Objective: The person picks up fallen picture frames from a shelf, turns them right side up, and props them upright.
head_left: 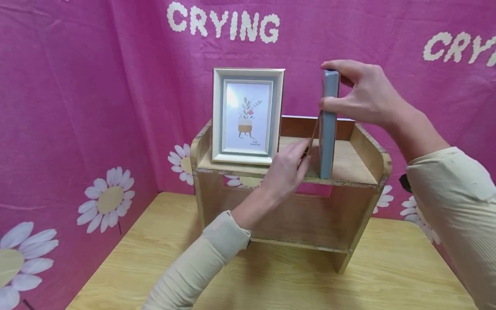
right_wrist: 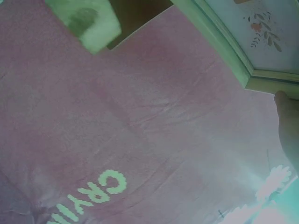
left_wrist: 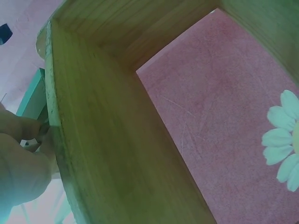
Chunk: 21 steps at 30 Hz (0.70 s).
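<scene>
Seen edge-on in the head view, a blue-grey picture frame [head_left: 329, 129] stands upright at the front right of the small wooden shelf's top [head_left: 352, 165]. My right hand [head_left: 366, 92] grips its upper end, thumb on the near side and fingers over the top. In the right wrist view its front [right_wrist: 266, 32] shows a plant print upside down, with a finger at the border. On its left side leans a thin brown back stand [head_left: 315, 129], which my left hand [head_left: 284, 168] pinches low down. The left wrist view shows those fingers [left_wrist: 28, 128] beside the shelf board.
A second, cream picture frame [head_left: 248, 157] with a plant print stands upright on the shelf's left side. The shelf has raised side panels [head_left: 372, 146] and a lower compartment [head_left: 286, 219]. It stands on a wooden table [head_left: 271, 284] before a pink cloth [head_left: 310, 34].
</scene>
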Each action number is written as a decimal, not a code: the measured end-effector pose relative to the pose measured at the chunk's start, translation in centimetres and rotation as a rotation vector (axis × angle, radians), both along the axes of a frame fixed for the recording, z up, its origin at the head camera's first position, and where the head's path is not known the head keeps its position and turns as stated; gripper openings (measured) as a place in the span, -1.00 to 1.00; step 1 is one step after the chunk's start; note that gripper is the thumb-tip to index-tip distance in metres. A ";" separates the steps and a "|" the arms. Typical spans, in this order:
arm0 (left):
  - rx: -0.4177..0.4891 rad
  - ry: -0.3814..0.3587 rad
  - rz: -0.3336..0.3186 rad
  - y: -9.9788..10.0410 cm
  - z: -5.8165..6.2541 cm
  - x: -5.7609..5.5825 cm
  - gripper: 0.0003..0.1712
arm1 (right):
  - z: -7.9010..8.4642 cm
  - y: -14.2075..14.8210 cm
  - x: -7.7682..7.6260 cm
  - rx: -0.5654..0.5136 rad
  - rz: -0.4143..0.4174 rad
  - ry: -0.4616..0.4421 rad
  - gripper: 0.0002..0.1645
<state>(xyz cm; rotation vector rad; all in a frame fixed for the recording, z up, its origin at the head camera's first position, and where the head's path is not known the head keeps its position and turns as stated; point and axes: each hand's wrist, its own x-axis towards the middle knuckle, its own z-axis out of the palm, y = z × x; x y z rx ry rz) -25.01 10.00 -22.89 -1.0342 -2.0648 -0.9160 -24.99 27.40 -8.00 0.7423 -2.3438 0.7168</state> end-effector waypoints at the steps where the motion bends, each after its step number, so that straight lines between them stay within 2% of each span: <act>1: 0.009 0.007 -0.007 0.0 -0.1 -0.1 -0.58 | 0.1 -0.1 0.0 0.019 0.008 0.001 -0.23; 8: 0.037 0.051 -0.015 0.0 -0.6 -0.3 -0.68 | 0.5 -0.2 0.1 0.142 0.025 0.018 -0.30; 15: -0.026 0.074 0.051 0.3 -0.6 0.1 -0.63 | 1.0 1.3 0.8 0.189 -0.015 -0.078 -0.21; 21: -0.048 0.094 0.060 0.6 -0.5 0.4 -0.62 | 1.6 2.2 1.1 0.253 -0.017 -0.075 -0.25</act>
